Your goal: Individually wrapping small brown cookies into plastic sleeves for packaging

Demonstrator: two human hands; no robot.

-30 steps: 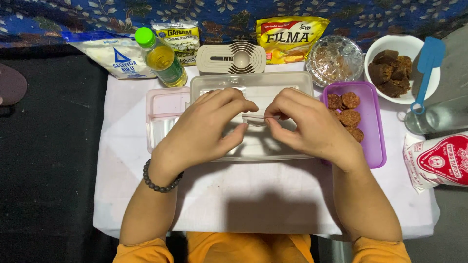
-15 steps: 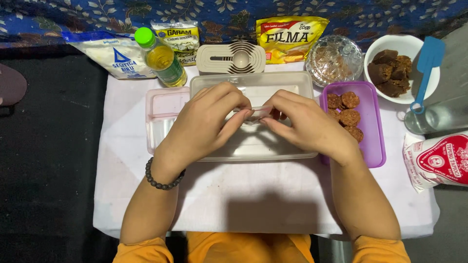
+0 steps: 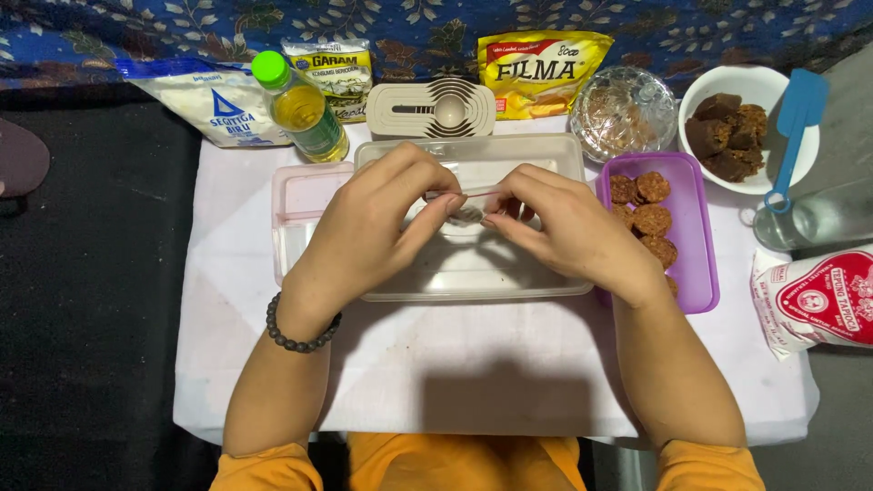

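The left hand [image 3: 377, 223] and right hand [image 3: 564, 227] meet fingertip to fingertip, both pinching a small clear plastic bag [image 3: 468, 211] between them. The bag hangs just above a clear rectangular container [image 3: 555, 155] on the white cloth [image 3: 473, 364]. Just beside the right hand sits a purple tray [image 3: 700, 245] of brown round cakes [image 3: 650, 205]; a pink lid [image 3: 305, 195] lies beside the left.

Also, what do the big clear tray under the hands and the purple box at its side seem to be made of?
The clear tray looks like translucent plastic with a smooth, slightly glossy finish: the white cloth shows faintly through it. The purple box seems to be plastic too, opaque to semi-translucent, with an evenly moulded rim and rounded corners. Both hands pinch a thin clear film, probably plastic.
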